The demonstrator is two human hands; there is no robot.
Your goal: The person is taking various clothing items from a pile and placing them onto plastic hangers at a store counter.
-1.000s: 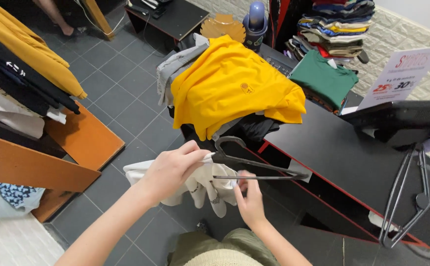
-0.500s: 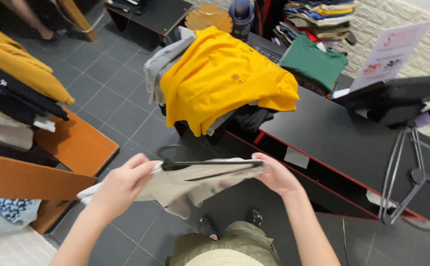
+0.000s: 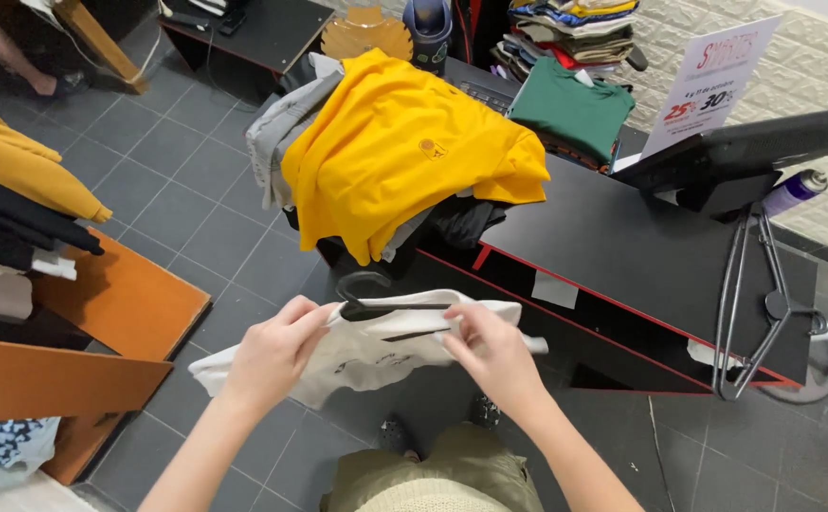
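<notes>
Two hands are on one garment here, and I'm watching closely. My left hand (image 3: 276, 351) is closed around the left shoulder of a cream-white printed cotton T-shirt (image 3: 376, 351), pinching the cloth right where the black plastic hanger (image 3: 390, 305) pokes up with its hook. My right hand (image 3: 490, 349) grips the other shoulder, fingers curled over the fabric and the hanger's arm. The shirt hangs in mid-air in front of me, above the grey tiled floor (image 3: 196, 218) and just short of the black desk (image 3: 641, 256), its lower edge trailing off to the left.

On the desk sits a heap of clothes topped by a bright yellow T-shirt (image 3: 404, 161), with a folded green shirt (image 3: 575, 109) behind it and a wire metal hanger (image 3: 750, 303) resting against the desk's front.

The risk, as I judge it: the hanger looks only partly seated, so a loose pinch on either side could let the shoulder slide off and drop the shirt to the floor. Pulling too hard could stretch the neckline.
</notes>
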